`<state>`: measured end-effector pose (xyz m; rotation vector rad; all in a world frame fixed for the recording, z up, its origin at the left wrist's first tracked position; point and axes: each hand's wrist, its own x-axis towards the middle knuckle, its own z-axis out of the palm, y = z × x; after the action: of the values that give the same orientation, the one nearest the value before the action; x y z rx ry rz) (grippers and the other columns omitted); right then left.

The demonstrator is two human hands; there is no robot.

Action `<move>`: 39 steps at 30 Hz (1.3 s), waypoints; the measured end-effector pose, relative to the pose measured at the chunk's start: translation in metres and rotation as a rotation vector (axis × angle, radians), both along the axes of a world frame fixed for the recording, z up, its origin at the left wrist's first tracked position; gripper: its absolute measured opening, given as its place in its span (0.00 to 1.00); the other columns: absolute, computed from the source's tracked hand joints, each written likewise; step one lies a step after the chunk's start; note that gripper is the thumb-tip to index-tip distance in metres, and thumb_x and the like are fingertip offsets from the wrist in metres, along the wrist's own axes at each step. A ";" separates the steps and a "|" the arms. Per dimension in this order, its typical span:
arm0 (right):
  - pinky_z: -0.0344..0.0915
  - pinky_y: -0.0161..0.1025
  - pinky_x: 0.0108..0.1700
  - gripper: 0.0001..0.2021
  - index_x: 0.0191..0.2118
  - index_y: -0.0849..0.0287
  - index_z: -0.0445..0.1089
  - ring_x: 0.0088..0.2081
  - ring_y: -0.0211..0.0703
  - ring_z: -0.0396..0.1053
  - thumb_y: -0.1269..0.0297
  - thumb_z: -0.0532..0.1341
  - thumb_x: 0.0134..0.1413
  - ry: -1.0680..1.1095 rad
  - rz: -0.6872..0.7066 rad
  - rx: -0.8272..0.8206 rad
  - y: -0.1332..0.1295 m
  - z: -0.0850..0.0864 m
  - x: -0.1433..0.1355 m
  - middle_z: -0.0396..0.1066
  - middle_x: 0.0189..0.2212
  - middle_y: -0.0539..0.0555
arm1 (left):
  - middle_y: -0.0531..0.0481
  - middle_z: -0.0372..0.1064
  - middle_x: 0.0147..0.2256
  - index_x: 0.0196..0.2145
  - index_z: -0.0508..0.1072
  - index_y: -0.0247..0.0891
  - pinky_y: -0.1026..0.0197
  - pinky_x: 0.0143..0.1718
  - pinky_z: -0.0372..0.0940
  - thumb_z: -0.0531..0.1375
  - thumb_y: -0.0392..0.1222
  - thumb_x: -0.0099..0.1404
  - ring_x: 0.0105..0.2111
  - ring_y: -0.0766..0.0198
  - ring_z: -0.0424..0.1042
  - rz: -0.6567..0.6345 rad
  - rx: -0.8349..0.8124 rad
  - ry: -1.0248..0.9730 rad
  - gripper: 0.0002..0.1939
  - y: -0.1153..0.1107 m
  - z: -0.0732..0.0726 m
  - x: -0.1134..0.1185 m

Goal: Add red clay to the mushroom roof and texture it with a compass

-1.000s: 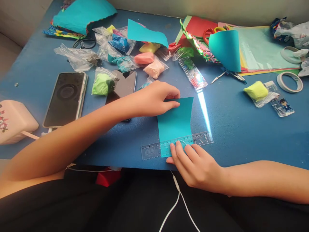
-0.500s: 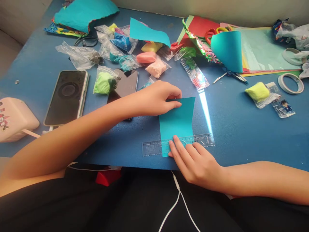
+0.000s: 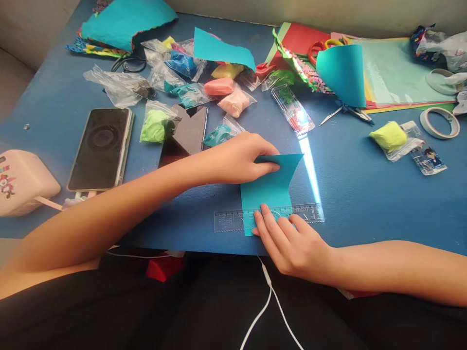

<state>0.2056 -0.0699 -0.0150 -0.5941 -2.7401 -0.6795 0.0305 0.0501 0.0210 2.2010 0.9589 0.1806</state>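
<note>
A teal sheet of paper (image 3: 268, 190) lies near the table's front edge, its far end lifted and bent toward me. My left hand (image 3: 251, 158) pinches that far edge between thumb and fingers. Across the near part of the sheet rests a clear plastic ruler (image 3: 229, 221). My right hand (image 3: 295, 240) presses on the ruler and paper with its index and middle fingertips. Its other fingers are bent, and the thumb is partly hidden under the hand.
Two phones (image 3: 100, 148) and a pink case (image 3: 27, 182) are at the left. Bags of coloured clay (image 3: 155, 126) spread across the back. Scissors (image 3: 359, 114), coloured sheets (image 3: 390, 73) and a tape roll (image 3: 440, 123) sit at the right.
My left hand has moved slightly right and toward me, bending the paper's far end over more. My right hand and the ruler have hardly moved.
</note>
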 end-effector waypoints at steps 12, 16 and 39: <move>0.63 0.41 0.27 0.15 0.45 0.74 0.74 0.25 0.40 0.68 0.76 0.55 0.56 -0.084 0.041 -0.075 -0.004 0.005 0.009 0.77 0.43 0.67 | 0.55 0.64 0.22 0.30 0.76 0.34 0.63 0.28 0.53 0.55 0.38 0.63 0.22 0.69 0.58 -0.033 0.042 -0.076 0.10 0.002 -0.004 -0.001; 0.63 0.41 0.27 0.15 0.46 0.74 0.74 0.25 0.40 0.68 0.76 0.56 0.56 -0.087 0.037 -0.067 -0.005 0.005 0.008 0.77 0.43 0.67 | 0.55 0.63 0.21 0.30 0.76 0.34 0.63 0.29 0.53 0.54 0.38 0.63 0.22 0.69 0.58 -0.034 0.047 -0.072 0.11 0.002 -0.003 -0.002; 0.73 0.38 0.28 0.14 0.42 0.74 0.76 0.31 0.48 0.78 0.76 0.55 0.55 -0.051 0.045 -0.052 -0.006 0.006 0.008 0.79 0.35 0.63 | 0.60 0.78 0.30 0.34 0.82 0.45 0.67 0.40 0.65 0.55 0.31 0.57 0.34 0.66 0.76 -0.107 0.108 -0.005 0.17 0.010 0.005 -0.017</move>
<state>0.2136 -0.0755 -0.0092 -0.5317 -2.8166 -0.6234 0.0137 0.0599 0.0256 2.3435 0.8433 0.1913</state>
